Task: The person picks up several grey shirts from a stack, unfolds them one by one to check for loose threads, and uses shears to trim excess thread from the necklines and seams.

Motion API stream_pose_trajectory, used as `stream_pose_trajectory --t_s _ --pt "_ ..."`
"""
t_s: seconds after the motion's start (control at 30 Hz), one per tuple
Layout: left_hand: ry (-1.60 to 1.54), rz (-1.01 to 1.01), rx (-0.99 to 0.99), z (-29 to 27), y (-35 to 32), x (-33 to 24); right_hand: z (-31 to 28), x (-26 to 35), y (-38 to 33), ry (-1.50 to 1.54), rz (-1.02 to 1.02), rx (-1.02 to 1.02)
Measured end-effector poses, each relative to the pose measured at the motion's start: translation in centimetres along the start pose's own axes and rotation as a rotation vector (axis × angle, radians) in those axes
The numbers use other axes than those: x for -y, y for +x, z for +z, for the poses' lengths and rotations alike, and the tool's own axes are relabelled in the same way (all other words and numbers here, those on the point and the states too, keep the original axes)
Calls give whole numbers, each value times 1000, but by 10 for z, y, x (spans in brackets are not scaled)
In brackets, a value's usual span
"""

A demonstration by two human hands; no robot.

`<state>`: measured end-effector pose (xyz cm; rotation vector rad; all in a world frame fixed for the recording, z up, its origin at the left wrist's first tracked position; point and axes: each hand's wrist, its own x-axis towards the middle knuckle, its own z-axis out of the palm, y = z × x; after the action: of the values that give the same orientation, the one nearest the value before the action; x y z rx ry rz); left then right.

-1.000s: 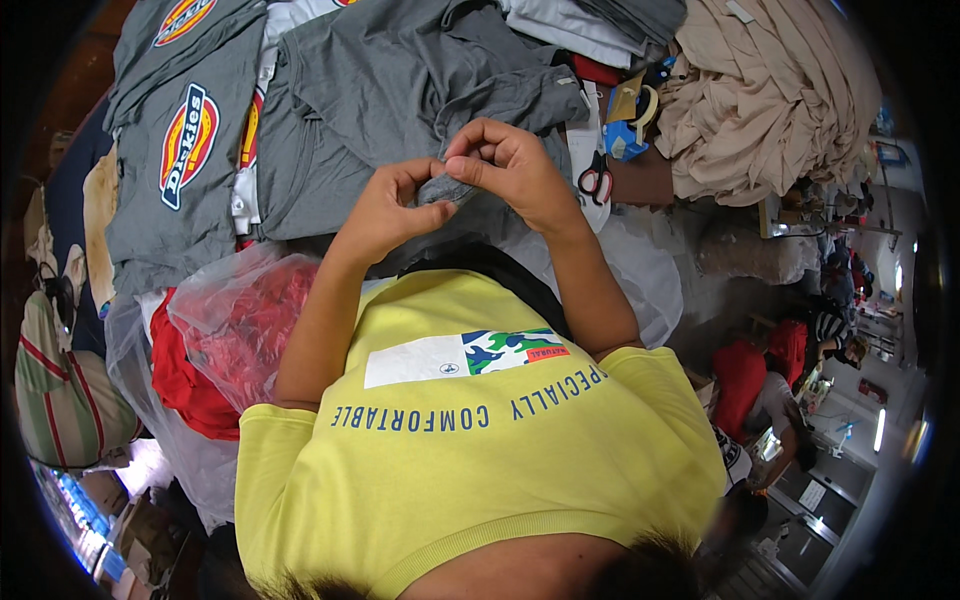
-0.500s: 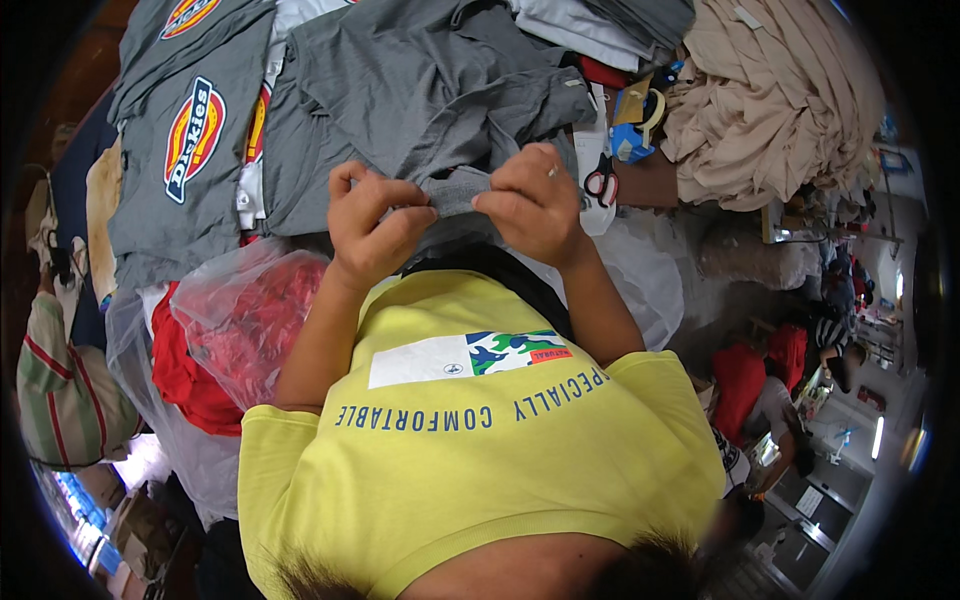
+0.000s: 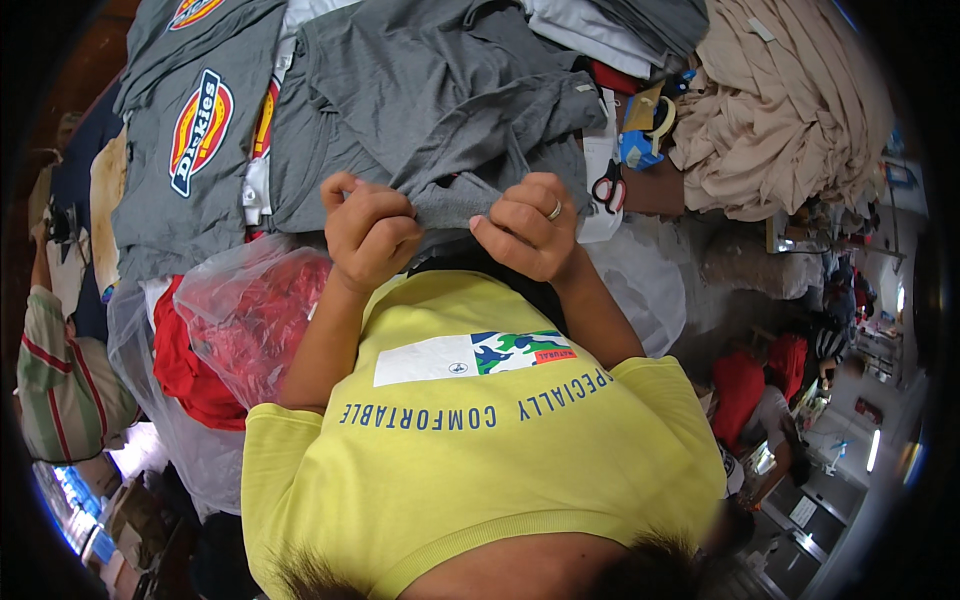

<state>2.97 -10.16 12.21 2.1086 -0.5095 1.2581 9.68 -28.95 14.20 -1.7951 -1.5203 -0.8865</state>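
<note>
A dark grey garment [image 3: 390, 90], probably a T-shirt, lies rumpled in front of me, its near edge lifted toward my body. My left hand [image 3: 370, 235] is closed on that edge at one end. A short way to the right, my right hand [image 3: 530, 225], with a ring on one finger, grips the other end. Between the two fists a thick grey band of the cloth [image 3: 450, 205] is stretched. Its lower side and the fingertips' exact hold are partly hidden. Left of it lie grey shirts [image 3: 150, 230] with a big printed oval badge.
Black-and-red scissors [image 3: 608, 187] and a blue tape dispenser [image 3: 640, 148] are at the right, beside a large beige cloth pile [image 3: 780, 110]. Clear plastic bags with red cloth [image 3: 255, 310] sit at my left. A person in a striped shirt [image 3: 75, 380] is far left; others work at far right.
Both hands have turned slightly and moved down a little, and the band between them shows wider and looser. The garment remains gripped at both ends.
</note>
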Motion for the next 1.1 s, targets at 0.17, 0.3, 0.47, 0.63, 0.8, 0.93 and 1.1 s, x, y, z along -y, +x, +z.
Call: stream_pose_trajectory --t_s 0.17,0.3,0.47,0.63,0.8,0.93,1.1 --pt "28 -23 36 -8 -6 2 6 2 0 58 -21 63" --pt "-11 -192 335 -22 -15 15 14 -1 -5 341 124 335" --pt "83 -579 535 -34 -58 39 23 -73 -49 228 637 300" --pt "-11 -986 353 -23 -97 56 20 -182 -104 -230 966 243" --pt "-152 -1183 232 -18 -141 79 33 -232 -132 -399 1022 287" --pt "-385 -1503 91 -19 -143 78 36 -230 -118 -477 1042 408" --pt "-215 -1651 155 -15 -109 63 39 -244 -118 -309 1081 415"
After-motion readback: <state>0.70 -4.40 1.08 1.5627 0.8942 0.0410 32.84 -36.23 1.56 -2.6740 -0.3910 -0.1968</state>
